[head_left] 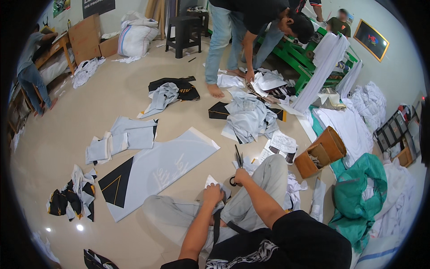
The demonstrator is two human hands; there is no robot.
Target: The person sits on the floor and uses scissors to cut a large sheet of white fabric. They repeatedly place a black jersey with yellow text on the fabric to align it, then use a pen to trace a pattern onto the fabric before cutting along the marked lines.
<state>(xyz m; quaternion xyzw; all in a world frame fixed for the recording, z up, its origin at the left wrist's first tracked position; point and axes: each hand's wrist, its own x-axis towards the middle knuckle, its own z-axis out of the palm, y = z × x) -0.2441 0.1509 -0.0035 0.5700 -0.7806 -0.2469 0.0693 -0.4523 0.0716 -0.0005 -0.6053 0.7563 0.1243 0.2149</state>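
My right hand [242, 176] grips a pair of black-handled scissors [239, 158], the blades pointing away from me and slightly apart. My left hand [213, 194] is closed on a small piece of white and grey fabric [210, 181] over my crossed legs. Beyond my left knee a large light-grey fabric panel [156, 168] lies flat, with a black triangular piece [117, 181] with yellow lines at its left end. Papers with writing [283, 141] rest past my right knee, beside a phone-like dark object [288, 158] that they partly cover.
Fabric piles [251, 115] lie ahead, where a co-worker [264, 22] bends over papers and cloth. Grey pieces [120, 139] and a black-and-grey bundle [73, 196] lie left. At right stand a brown cardboard box [329, 143] and a green sack [360, 190]. A black stool [183, 36] stands farther back.
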